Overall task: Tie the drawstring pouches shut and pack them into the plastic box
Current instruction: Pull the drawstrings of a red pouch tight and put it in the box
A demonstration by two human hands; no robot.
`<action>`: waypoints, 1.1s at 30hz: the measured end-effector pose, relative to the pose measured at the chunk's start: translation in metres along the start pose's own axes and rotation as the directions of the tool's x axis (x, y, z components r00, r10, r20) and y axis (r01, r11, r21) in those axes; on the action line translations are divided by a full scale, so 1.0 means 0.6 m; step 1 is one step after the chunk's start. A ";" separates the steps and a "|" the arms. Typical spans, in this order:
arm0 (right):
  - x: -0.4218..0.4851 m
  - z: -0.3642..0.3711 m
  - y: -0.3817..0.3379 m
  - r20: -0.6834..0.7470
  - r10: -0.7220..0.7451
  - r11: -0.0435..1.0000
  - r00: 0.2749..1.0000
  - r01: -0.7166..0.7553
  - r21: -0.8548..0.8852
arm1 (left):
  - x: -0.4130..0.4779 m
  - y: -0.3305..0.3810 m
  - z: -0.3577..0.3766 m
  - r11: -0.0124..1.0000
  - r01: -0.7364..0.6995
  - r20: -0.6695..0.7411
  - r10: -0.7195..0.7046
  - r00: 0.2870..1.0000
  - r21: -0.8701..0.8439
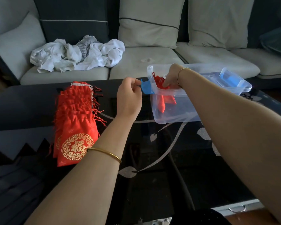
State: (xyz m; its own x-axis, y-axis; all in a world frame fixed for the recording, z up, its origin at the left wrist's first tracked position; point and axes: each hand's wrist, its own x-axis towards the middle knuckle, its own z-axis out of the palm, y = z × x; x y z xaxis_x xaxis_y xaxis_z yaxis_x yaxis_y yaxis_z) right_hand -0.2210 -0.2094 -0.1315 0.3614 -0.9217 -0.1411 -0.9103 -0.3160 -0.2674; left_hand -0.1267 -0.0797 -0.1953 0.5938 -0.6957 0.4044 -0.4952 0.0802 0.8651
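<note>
The right hand (172, 78) is gripping a red pouch (159, 82) down inside the plastic box (177, 115) at 2 o'clock on the table (152, 159), likely seating it low to save room, while the left hand (129, 96) is curling beside the blue latch (146, 87), contact unclear, maybe steadying the box, with the pouch stack (76, 120) lying at 9 o'clock within reach.
</note>
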 end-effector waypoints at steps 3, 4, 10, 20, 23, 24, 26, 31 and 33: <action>-0.010 -0.009 -0.001 -0.024 0.018 0.999 1.000 -0.019 -0.048 | -0.004 -0.005 -0.017 1.000 0.020 0.008 -0.020 1.000 -0.001; -0.014 -0.011 -0.002 -0.057 0.015 0.998 0.998 -0.018 -0.066 | -0.006 -0.008 -0.024 1.000 0.026 0.008 -0.026 1.000 0.001; -0.036 -0.006 0.004 -0.078 -0.016 0.999 0.997 0.013 -0.033 | -0.031 -0.017 -0.062 0.998 0.059 -0.001 -0.059 0.998 0.034; -0.054 -0.012 -0.012 -0.242 -0.028 0.934 0.970 0.112 0.340 | -0.051 -0.020 -0.092 0.995 0.089 0.009 -0.090 0.996 0.047; -0.073 -0.011 -0.033 -0.409 -0.020 0.857 0.912 0.226 0.462 | -0.060 -0.032 -0.101 0.982 0.098 -0.032 -0.094 0.995 0.160; -0.088 -0.005 -0.047 -0.437 -0.031 0.815 0.899 0.276 0.509 | -0.065 -0.038 -0.107 0.970 0.108 -0.058 -0.098 0.994 0.218; -0.125 0.018 -0.076 -0.451 -0.086 0.757 0.889 0.352 0.551 | -0.075 -0.052 -0.119 0.921 0.166 -0.142 -0.123 0.982 0.352; -0.200 0.135 -0.136 -0.253 -0.240 0.686 0.937 0.348 0.639 | -0.111 -0.075 -0.159 0.670 0.464 -0.335 -0.324 0.885 0.579; -0.214 0.179 -0.147 -0.157 -0.275 0.719 0.949 0.311 0.621 | -0.117 -0.094 -0.170 0.596 0.488 -0.309 -0.382 0.871 0.637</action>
State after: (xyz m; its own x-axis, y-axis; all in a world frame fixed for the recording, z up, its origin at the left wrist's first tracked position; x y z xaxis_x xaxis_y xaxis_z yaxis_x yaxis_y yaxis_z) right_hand -0.1655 -0.0392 -0.1924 0.5612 -0.8229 0.0891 -0.4168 -0.3740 -0.8285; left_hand -0.0761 0.0376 -0.2422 0.9024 -0.4158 0.1134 -0.4098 -0.7467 0.5240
